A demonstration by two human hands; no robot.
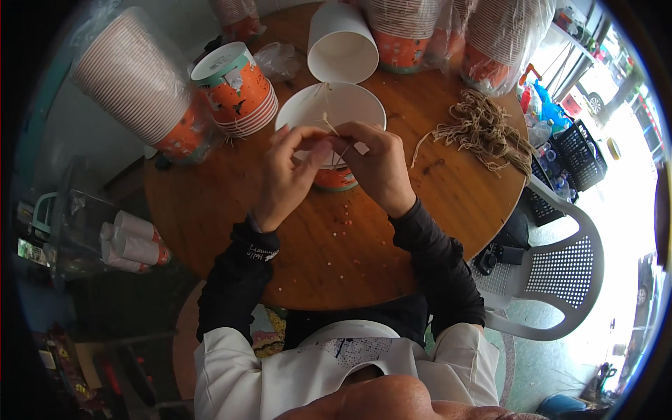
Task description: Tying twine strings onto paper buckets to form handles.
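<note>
In front of me on the table, a white-lined paper bucket (290, 112) with an orange and green outside stands with its mouth up. Both my hands are close together over its near rim. A thin piece of twine (326, 120) runs up from my fingertips toward the bucket's far rim. My left hand (297, 164) is closed, its thumb and fingertips pinched at the twine. My right hand (378, 162) pinches the same twine, the fingers curled. The hands hide part of the bucket, and the exact hold is hard to see.
A tangled heap of twine (483, 126) lies at the right. Stacked orange buckets (241, 91) and a tipped white bucket (343, 52) stand behind. Bagged bucket stacks (136, 77) line the table's far and left edges. A grey plastic chair (560, 273) is at the right.
</note>
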